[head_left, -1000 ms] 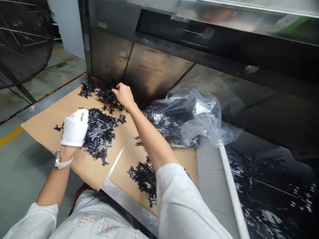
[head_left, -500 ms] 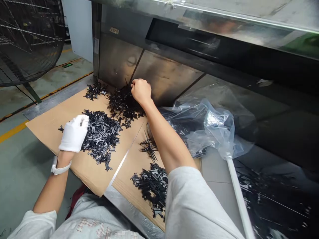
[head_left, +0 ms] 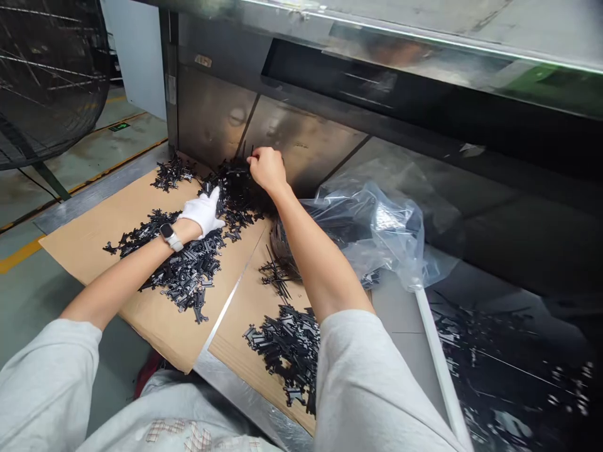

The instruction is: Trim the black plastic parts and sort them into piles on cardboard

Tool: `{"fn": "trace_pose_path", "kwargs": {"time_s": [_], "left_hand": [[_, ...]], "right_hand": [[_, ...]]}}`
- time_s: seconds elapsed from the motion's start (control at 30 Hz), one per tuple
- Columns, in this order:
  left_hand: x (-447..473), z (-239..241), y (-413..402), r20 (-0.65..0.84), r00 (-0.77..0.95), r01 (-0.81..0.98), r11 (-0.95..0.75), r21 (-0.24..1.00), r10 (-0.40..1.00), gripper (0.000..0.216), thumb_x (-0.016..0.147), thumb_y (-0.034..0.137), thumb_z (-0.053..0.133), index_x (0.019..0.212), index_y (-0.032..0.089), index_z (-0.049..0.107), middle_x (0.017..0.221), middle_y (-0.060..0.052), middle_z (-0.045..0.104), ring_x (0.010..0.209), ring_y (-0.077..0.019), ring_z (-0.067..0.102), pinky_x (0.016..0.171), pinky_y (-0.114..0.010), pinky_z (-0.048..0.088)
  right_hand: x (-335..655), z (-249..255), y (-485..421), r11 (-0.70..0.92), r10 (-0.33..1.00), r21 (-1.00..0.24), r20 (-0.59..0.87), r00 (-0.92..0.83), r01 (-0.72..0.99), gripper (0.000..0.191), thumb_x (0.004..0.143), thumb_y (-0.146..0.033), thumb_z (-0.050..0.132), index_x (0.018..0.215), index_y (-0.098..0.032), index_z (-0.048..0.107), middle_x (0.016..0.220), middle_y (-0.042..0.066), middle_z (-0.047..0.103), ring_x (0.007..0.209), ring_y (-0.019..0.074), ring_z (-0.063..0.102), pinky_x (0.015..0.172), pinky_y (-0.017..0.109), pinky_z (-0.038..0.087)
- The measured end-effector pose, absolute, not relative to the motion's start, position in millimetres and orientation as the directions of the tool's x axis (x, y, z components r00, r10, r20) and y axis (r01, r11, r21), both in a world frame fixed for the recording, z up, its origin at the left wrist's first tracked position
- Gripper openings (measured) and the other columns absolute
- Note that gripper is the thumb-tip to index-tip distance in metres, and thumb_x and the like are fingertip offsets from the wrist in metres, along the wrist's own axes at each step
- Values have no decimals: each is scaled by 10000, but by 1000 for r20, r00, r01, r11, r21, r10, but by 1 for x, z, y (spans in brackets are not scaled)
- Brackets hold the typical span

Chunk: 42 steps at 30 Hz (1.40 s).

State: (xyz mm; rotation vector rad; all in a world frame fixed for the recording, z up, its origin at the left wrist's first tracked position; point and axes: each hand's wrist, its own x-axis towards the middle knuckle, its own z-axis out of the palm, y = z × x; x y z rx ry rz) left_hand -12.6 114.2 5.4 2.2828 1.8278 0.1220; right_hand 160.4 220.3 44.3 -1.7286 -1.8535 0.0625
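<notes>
My right hand is bare and pinched shut on a clump of small black plastic parts at the back of the cardboard sheet, close to the metal wall. My left hand, in a white glove with a watch at the wrist, reaches forward with its fingers stretched flat against the same clump. Below my left forearm lies a wider heap of black parts. Another heap lies near my right elbow.
A clear plastic bag with more black parts sits to the right of my right arm. A small cluster of parts lies at the back left. A large fan guard stands at the left. A white bar borders a dark tray at the right.
My left hand left the middle heap and reached forward to the back clump. My right hand stayed gripping that clump near the wall.
</notes>
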Motion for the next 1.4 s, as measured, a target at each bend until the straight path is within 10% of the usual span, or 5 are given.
{"fn": "trace_pose_path", "kwargs": {"time_s": [0.3,0.6,0.83,1.0,1.4], "left_hand": [[8,4,193,52,278,946,-283,159,959,891,882,360,696,1636,152,270,1530,-308,450,1292,-455,526,1047,-520,370],[-29,31,214,-105,293,946,-273,174,950,1003,638,428,892,1547,319,482,1491,-187,568,1317,-463,552,1088,-535,412],[-51,63,164,-51,204,845,-149,514,978,377,859,404,740,1182,210,728,1195,-151,746,1203,-374,654,1060,-510,476],[-31,38,117,-60,101,527,-3,850,993,475,1011,616,431,1055,195,645,965,-83,730,746,-177,711,695,-299,572],[-24,6,44,4,-109,260,25,965,994,283,924,368,613,700,197,586,640,30,543,584,-118,490,589,-247,421]], "right_hand": [[190,43,212,148,950,-448,313,0,882,243,994,-126,476,939,-169,709,1045,159,759,1044,279,687,969,400,499],[200,23,207,92,992,-630,121,-19,772,383,995,-383,656,1315,-176,620,1320,104,652,1122,243,678,941,464,600],[192,19,178,125,992,-777,108,-64,618,368,994,-389,659,1288,-168,630,1270,97,670,1073,225,690,905,440,610],[163,18,134,294,956,-802,249,-155,520,130,975,-197,538,915,-169,650,922,24,713,806,158,670,772,311,564],[143,12,37,545,839,-667,426,-340,509,152,951,-223,492,906,-207,637,934,77,696,866,216,637,824,349,517]]}}
